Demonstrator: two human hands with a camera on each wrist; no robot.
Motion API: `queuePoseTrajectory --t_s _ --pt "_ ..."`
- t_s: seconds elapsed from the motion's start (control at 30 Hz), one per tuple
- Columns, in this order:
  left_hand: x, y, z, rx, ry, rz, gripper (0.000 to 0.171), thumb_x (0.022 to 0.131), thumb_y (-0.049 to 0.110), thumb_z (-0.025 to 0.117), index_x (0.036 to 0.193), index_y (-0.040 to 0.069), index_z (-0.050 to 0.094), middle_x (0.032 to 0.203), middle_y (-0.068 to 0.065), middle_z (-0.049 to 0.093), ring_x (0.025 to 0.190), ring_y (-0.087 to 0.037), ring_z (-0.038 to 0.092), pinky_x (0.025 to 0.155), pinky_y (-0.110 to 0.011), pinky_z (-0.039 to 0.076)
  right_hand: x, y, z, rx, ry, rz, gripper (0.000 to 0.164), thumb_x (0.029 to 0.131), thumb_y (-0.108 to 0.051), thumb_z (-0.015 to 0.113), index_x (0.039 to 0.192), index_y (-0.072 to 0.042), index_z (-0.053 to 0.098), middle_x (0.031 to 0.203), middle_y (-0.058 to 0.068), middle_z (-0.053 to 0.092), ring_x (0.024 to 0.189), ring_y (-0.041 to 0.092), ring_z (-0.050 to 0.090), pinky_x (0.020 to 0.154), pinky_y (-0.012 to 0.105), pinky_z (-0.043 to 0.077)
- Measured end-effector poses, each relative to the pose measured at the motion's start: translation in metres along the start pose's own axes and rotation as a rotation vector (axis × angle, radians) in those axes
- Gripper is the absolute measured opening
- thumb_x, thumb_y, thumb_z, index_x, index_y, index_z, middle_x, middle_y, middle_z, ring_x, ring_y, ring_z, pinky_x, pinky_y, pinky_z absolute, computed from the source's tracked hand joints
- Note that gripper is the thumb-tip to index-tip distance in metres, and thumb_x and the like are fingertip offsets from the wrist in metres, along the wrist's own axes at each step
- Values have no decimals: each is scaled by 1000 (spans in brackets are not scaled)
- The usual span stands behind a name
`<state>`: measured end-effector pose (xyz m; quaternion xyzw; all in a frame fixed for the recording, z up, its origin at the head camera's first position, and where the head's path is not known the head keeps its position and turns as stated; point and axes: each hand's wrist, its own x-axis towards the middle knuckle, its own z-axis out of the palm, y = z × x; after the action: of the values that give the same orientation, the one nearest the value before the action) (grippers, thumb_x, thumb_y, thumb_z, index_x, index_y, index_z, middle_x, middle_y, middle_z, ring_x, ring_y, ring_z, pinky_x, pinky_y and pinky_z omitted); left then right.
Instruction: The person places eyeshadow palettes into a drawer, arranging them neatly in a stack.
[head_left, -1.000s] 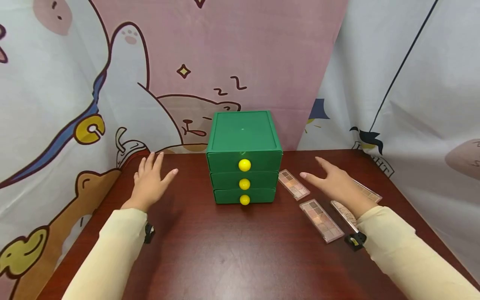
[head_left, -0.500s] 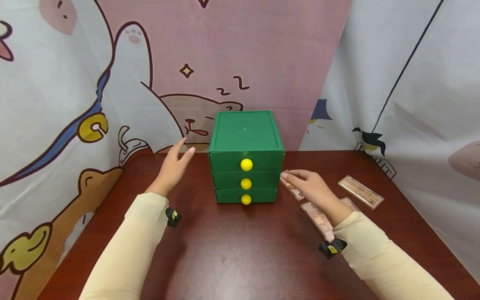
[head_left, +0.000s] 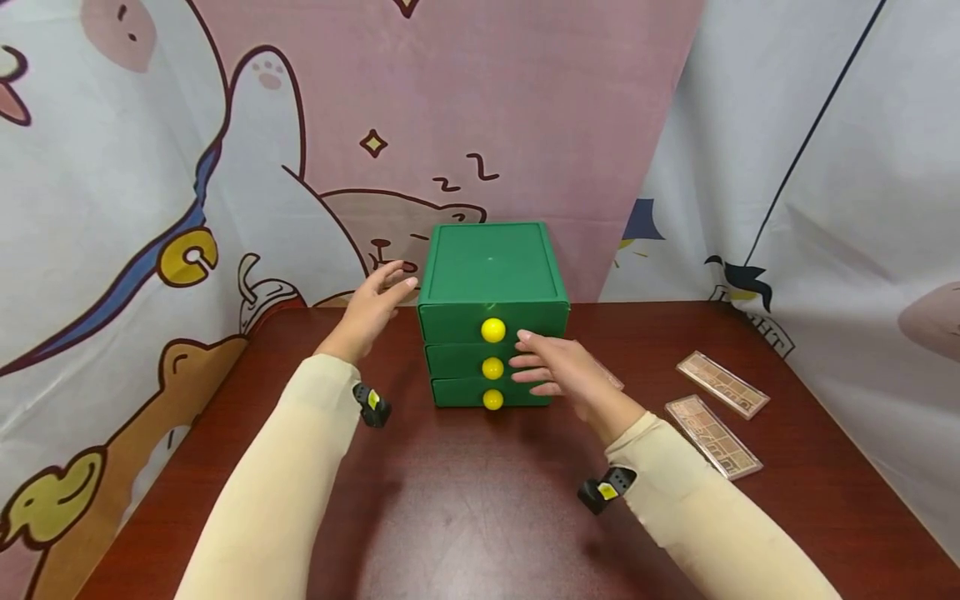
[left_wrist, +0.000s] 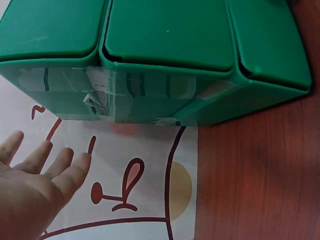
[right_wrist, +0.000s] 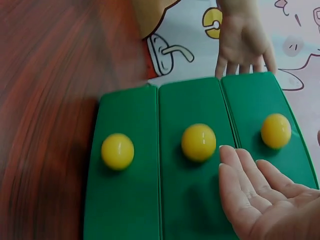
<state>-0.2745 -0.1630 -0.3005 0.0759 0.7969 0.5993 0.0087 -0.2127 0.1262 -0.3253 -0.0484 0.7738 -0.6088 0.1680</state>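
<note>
A green box of three stacked drawers (head_left: 491, 265) stands at the back middle of the table, every drawer pushed in. Each drawer front carries a round yellow knob (head_left: 492, 330). My left hand (head_left: 369, 310) hovers just left of the box, fingers extended, holding nothing; the left wrist view shows a gap between its fingers and the taped green side (left_wrist: 150, 95). My right hand (head_left: 566, 375) is before the right half of the drawer fronts, palm turned inward. Its fingers are straight and lie near the middle knob (right_wrist: 198, 143), apart from it, with nothing in them.
Two makeup palettes, a farther palette (head_left: 722, 384) and a nearer palette (head_left: 714, 437), lie on the right of the dark red table (head_left: 465, 517). A third palette (head_left: 609, 377) is mostly hidden behind my right hand. A cartoon-printed cloth (head_left: 540, 108) hangs behind.
Both hands have moved inward toward the drawer box, the left going right and the right going left. Palettes on the right have come into view from behind the right arm.
</note>
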Motion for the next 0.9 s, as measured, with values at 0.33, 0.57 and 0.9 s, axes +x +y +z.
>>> queuePoseTrajectory --t_s 0.33,0.57,0.9 --pt "14 8 5 -37 -39 -4 60 98 27 57 152 14 32 155 -8 31 137 -28 38 111 -46 32 16 -12 24 138 -63 24 68 99 -55 37 138 -1 45 130 17 60 110 26 64 83 32 53" --pt "22 9 11 -60 -41 -28 57 97 28 58 149 16 37 152 -5 35 136 -24 39 108 -41 37 27 -12 32 222 -70 71 63 100 -54 35 135 -3 48 131 16 60 112 27 63 87 34 52" --pt "29 9 12 -47 -62 -64 56 98 27 57 149 19 37 154 -5 33 137 -25 37 109 -45 36 36 -13 39 366 -109 125 65 102 -51 31 137 2 47 138 19 53 120 29 58 99 39 46"
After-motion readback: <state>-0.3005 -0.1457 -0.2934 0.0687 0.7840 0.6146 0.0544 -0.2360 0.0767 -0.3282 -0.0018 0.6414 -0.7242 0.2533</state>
